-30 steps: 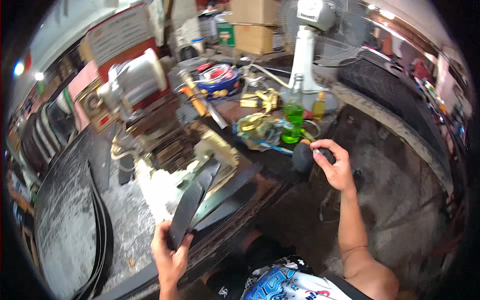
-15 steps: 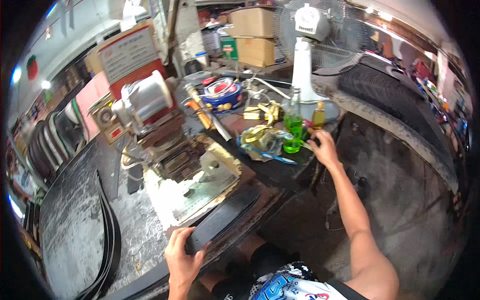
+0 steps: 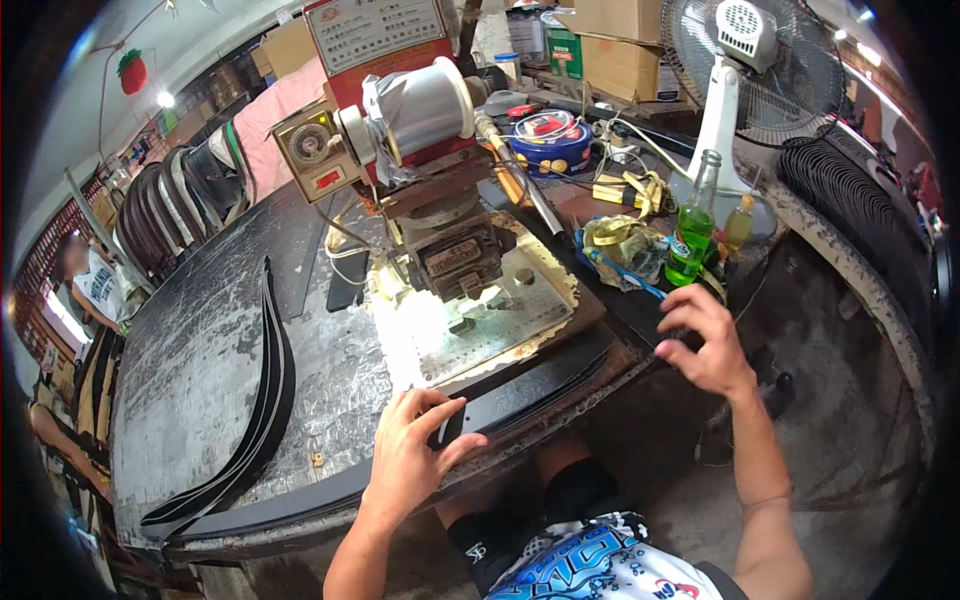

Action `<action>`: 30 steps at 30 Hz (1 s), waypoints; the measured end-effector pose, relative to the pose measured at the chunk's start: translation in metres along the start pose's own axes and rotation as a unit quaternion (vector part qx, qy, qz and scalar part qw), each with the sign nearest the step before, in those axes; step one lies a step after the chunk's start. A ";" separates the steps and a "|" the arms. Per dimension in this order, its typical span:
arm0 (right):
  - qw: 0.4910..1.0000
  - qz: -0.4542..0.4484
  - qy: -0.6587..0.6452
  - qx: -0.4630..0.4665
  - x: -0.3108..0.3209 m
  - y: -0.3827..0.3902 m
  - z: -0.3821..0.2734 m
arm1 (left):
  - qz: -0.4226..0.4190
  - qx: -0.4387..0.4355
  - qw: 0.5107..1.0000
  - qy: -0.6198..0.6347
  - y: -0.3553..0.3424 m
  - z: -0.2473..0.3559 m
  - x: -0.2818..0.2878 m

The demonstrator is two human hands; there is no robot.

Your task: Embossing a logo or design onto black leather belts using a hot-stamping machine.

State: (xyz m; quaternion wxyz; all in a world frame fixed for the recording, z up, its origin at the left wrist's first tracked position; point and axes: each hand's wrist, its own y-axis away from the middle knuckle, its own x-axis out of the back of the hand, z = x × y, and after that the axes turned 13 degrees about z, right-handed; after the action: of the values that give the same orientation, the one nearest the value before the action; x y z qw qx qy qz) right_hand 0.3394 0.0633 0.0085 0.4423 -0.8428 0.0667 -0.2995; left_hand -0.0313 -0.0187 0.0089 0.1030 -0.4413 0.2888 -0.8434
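My left hand (image 3: 425, 450) is at the bench's front edge, fingers slightly curled and thumb apart, touching flat black strips (image 3: 525, 393). Behind them stands a machine (image 3: 455, 255) with a lit metal base plate (image 3: 515, 315), a large spool (image 3: 420, 105) and a small control box (image 3: 315, 155). My right hand (image 3: 705, 340) is raised at the bench's right edge with bent, spread fingers and nothing visible in them. Just beyond it are a green-filled glass bottle (image 3: 687, 245), a blue toothbrush-like stick (image 3: 640, 280) and a small yellow bottle (image 3: 738, 225).
Long curved black strips (image 3: 260, 420) lie on the worn bench (image 3: 200, 390). A white fan (image 3: 715, 130), a blue tin (image 3: 550, 150) and cardboard boxes (image 3: 625, 65) stand at the back. Stacked black curved pieces (image 3: 830, 200) are right; another person (image 3: 100, 290) is far left.
My left hand has lowered the black strips to the bench edge and loosened. My right hand has let go of the dark round object it held. The view has shifted leftward.
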 end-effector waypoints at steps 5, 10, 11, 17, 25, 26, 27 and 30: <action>0.997 -0.016 -0.077 0.026 -0.027 -0.021 -0.016 | -0.003 0.069 0.996 0.050 -0.024 0.003 0.018; 0.990 -0.036 -0.133 -0.033 -0.044 -0.051 -0.042 | -0.045 0.086 0.995 0.034 -0.064 -0.044 0.009; 0.989 -0.037 -0.144 -0.013 -0.045 -0.054 -0.043 | -0.040 0.107 0.993 0.043 -0.069 -0.052 0.007; 0.992 -0.052 -0.116 0.011 -0.044 -0.065 -0.034 | -0.151 0.148 0.977 0.022 -0.103 -0.086 -0.008; 0.989 0.025 -0.091 0.117 -0.002 -0.127 -0.038 | -0.243 0.140 0.956 0.086 -0.122 -0.105 0.005; 0.987 0.027 -0.109 0.117 0.004 -0.144 -0.038 | -0.244 0.143 0.955 0.086 -0.122 -0.106 0.004; 0.979 0.050 -0.149 0.130 0.011 -0.161 -0.045 | -0.241 0.125 0.960 0.066 -0.124 -0.106 0.000; 0.945 0.124 -0.199 0.228 0.032 -0.226 -0.054 | -0.227 0.093 0.968 0.055 -0.122 -0.119 -0.009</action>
State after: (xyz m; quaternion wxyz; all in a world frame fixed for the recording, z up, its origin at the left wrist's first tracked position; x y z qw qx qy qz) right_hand 0.3009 0.1487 0.2236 0.6605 -0.7469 0.0115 -0.0754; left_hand -0.1116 0.1310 0.0202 -0.0671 -0.4365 0.1064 -0.8908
